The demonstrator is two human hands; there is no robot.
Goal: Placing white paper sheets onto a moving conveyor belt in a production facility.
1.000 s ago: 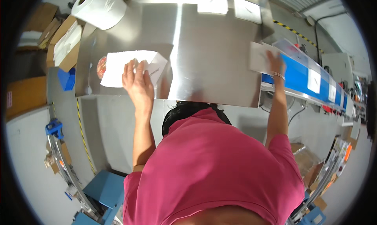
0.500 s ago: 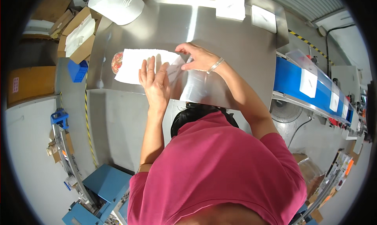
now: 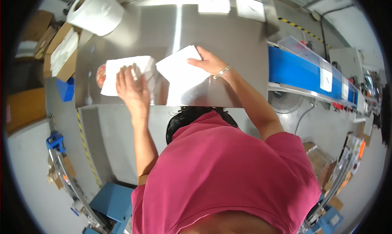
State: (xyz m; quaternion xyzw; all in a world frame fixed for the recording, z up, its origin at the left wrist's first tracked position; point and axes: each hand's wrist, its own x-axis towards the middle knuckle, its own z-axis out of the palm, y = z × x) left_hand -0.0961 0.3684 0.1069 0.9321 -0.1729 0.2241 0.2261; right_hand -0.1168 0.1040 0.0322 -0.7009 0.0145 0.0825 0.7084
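My left hand (image 3: 132, 87) lies with its fingers spread on a stack of flat white sheets (image 3: 143, 63) at the left of the metal table. A round red, patterned object (image 3: 101, 76) peeks out from beyond the stack's left end, mostly covered. To the right, my right hand (image 3: 211, 62) grips a flat white sheet (image 3: 181, 64) by its right edge, thumb on top and the other fingers partly hidden. This sheet is apart from the stack, slightly tilted. I cannot tell whether it is a single layer or a folded bag.
A large white roll (image 3: 96, 13) stands at the table's back left. Two white pieces (image 3: 213, 1) (image 3: 250, 8) lie along the back edge. On the right runs a blue conveyor belt (image 3: 292, 70) carrying similar white pieces (image 3: 326, 79). An open cardboard box (image 3: 67, 56) sits left of the table.
My right hand has taken a white sheet off the stack and pulled it to the right. My left hand stays on the stack. The whole view has shifted.
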